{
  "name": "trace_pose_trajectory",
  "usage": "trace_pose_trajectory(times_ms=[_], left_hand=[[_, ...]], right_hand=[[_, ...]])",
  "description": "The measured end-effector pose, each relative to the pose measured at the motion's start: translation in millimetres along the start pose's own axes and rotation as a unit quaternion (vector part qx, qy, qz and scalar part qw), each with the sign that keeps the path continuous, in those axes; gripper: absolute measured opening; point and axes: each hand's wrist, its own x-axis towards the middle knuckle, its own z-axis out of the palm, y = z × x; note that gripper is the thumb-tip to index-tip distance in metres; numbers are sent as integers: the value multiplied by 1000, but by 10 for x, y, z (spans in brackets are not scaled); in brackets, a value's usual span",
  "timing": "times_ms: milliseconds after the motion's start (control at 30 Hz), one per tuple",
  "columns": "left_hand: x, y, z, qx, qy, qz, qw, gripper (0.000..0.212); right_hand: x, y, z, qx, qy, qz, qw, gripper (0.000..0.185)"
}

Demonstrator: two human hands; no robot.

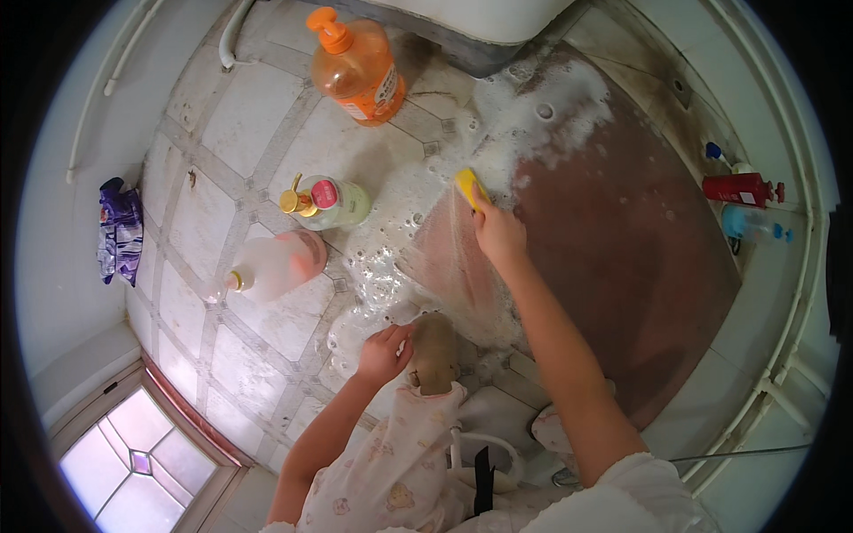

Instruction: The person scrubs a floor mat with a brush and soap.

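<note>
My right hand (498, 230) is closed around a yellow scrubber (470, 188), perhaps a brush or sponge, pressed on a foam-covered reddish-brown mat (600, 233) on the tiled floor. My left hand (386, 353) holds nothing plain; its fingers are bent beside my slipper or shoe (433, 346), and its fingertips are partly hidden. White suds (386, 260) spread over the mat's left part and the tiles. Left of the suds are a green pump bottle with a gold top (343, 203) and a clear bottle with pink parts (283, 263). An orange pump bottle (363, 73) stands farther up.
A white fixture on a dark base (490, 50) borders the top. Red (733, 189) and blue (746, 223) bottles sit by the right wall, near white pipes (796, 266). A purple packet (120, 233) lies at the left wall, above a paned door or window (140, 460).
</note>
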Motion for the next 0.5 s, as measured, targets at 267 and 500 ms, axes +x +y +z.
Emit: trace_pose_trajectory(times_ms=[267,500], left_hand=[[-74,-43,-133,30,0,14,999,23],[-30,-8,29,11,-9,9,1000,23]], right_hand=[[-1307,175,132,51,-155,-62,985,47],[-17,-4,71,33,-15,-1,999,46]])
